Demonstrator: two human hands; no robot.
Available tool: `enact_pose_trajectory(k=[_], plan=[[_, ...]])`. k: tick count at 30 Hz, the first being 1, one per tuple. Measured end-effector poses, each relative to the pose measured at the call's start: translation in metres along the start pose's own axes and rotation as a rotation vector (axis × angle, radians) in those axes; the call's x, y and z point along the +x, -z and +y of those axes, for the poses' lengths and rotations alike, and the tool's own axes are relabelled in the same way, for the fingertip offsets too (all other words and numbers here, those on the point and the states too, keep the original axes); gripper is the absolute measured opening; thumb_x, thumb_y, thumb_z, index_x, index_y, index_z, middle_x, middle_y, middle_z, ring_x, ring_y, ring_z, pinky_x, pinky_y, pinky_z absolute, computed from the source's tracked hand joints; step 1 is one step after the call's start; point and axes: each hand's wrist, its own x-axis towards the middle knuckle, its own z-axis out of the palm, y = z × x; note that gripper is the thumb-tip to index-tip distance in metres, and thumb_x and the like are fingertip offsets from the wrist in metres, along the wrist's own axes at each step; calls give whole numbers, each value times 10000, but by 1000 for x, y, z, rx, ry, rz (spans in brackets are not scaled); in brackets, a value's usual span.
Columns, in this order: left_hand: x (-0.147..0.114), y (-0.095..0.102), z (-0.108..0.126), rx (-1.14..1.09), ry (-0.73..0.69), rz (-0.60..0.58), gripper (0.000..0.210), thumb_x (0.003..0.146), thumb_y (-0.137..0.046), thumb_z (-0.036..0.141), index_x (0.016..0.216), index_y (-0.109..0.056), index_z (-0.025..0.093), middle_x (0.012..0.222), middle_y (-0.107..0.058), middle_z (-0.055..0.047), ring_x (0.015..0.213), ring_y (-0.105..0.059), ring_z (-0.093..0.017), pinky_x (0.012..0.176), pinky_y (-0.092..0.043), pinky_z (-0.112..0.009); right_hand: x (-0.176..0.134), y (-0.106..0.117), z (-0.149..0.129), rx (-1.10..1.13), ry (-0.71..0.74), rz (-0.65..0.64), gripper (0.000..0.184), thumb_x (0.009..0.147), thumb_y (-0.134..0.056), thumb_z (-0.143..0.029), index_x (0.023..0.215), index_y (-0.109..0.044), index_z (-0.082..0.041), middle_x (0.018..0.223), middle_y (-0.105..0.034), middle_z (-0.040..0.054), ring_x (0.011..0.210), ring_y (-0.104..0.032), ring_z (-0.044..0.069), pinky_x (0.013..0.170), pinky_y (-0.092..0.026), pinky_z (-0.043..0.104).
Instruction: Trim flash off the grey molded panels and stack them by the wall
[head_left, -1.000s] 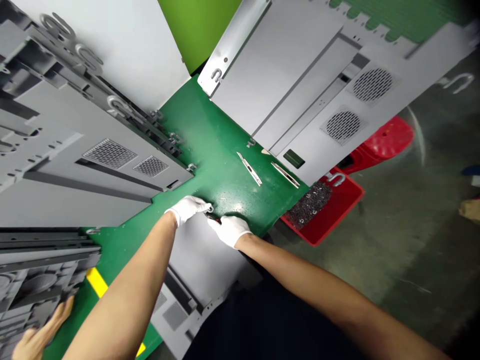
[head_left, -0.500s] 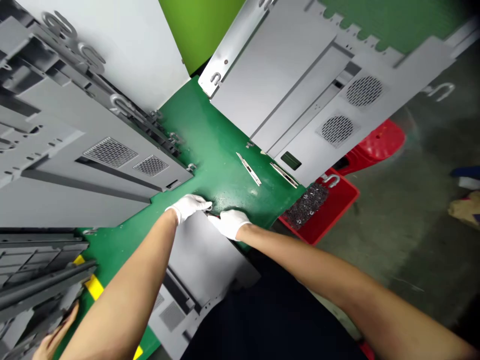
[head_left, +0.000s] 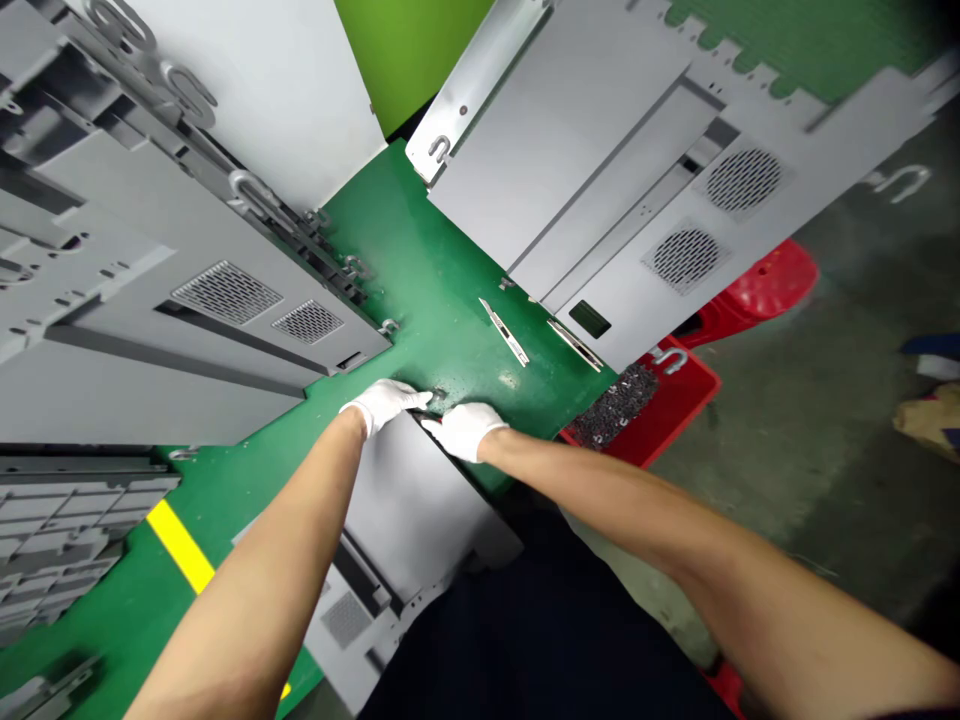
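My left hand [head_left: 388, 403], in a white glove, is closed, its fingertips pinched at a small metal hook [head_left: 436, 396] at the far corner of a grey panel [head_left: 420, 490]. Against the panel's right edge, my right hand [head_left: 466, 430], also gloved, has its fingers bent together. A dark sliver shows at its fingertips; what it holds, if anything, is hidden. The panel lies on the green tabletop [head_left: 397, 240] close against my body, a vent grille on its lower left part. Beyond my hands lie two slim pale utility knives, one [head_left: 504, 332] in the open, the other [head_left: 574, 345] beside a larger panel.
A large grey panel [head_left: 570, 170] with round vents overhangs the table at the right. Stacked grey panels [head_left: 150, 240] with hooks fill the left. A red bin [head_left: 675, 405] of small dark parts and a red stool [head_left: 772, 280] stand right. Yellow tape [head_left: 180, 545] crosses lower left.
Both hands and the hook appear slightly further up and right, as the view shifts. At lower left, another person's hand and the grey part there have gone from where they were.
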Motion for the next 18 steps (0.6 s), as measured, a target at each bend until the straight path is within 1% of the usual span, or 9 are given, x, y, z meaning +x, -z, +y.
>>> enact_pose_trajectory(k=[2,4,7,9,11,12,14,16,18], plan=[[2,-1,0,30,-1,39,483,652,-707,668,777,-762,205,764,-715,-12,743,-587,-182,732,-467,-269,3,7,13,2,13,8,779,975,-276,-699,973,-742,-74,1043,-743,214,1046,-670,284,926,-450,353],[3,-2,-1,87,-4,69,475,695,-666,664,771,-749,202,763,-705,-21,746,-591,-187,744,-459,-277,0,10,29,44,-32,21,820,971,-212,-713,979,-750,-93,1017,-744,226,997,-693,297,875,-475,359],[-4,0,-1,326,-15,71,522,779,-558,685,830,-744,200,857,-712,-82,807,-625,-234,761,-461,-327,-22,3,54,176,-139,90,834,971,-127,-709,995,-743,-148,1006,-749,196,991,-701,297,851,-483,354],[-16,-2,1,603,-107,131,581,798,-505,724,837,-753,200,1013,-698,-147,948,-628,-309,821,-459,-405,-44,-4,70,203,-211,157,795,965,-147,-719,997,-726,-175,995,-746,168,983,-697,294,843,-483,358],[-28,-11,3,850,-329,161,606,764,-538,759,852,-764,203,1120,-671,-177,1070,-594,-370,958,-404,-521,-61,-6,81,134,-299,265,742,955,-213,-727,1014,-702,-172,993,-726,163,957,-685,302,827,-483,375],[-34,-19,4,942,-446,119,603,726,-591,761,881,-767,206,1116,-672,-177,1082,-590,-380,1016,-355,-567,-66,-5,84,78,-329,325,713,949,-258,-724,1021,-693,-163,998,-712,167,954,-673,306,831,-478,387],[-41,-40,10,1086,-587,-77,632,623,-725,719,988,-763,204,1041,-694,-175,1029,-615,-386,1042,-331,-607,-66,5,85,-37,-321,451,663,932,-356,-711,1030,-679,-140,1039,-679,182,995,-637,315,888,-454,415],[-45,-61,18,1184,-587,-260,683,545,-818,627,1066,-751,191,999,-707,-184,971,-639,-399,982,-404,-593,-53,22,80,-106,-237,558,615,916,-428,-694,1028,-667,-139,1100,-649,185,1064,-591,318,965,-411,441],[-50,-68,27,1205,-532,-327,651,533,-837,571,1045,-753,180,1005,-711,-192,966,-647,-409,930,-457,-558,-32,42,71,-120,-191,632,556,922,-472,-649,1091,-641,-147,1174,-621,180,1120,-553,314,998,-389,450]])
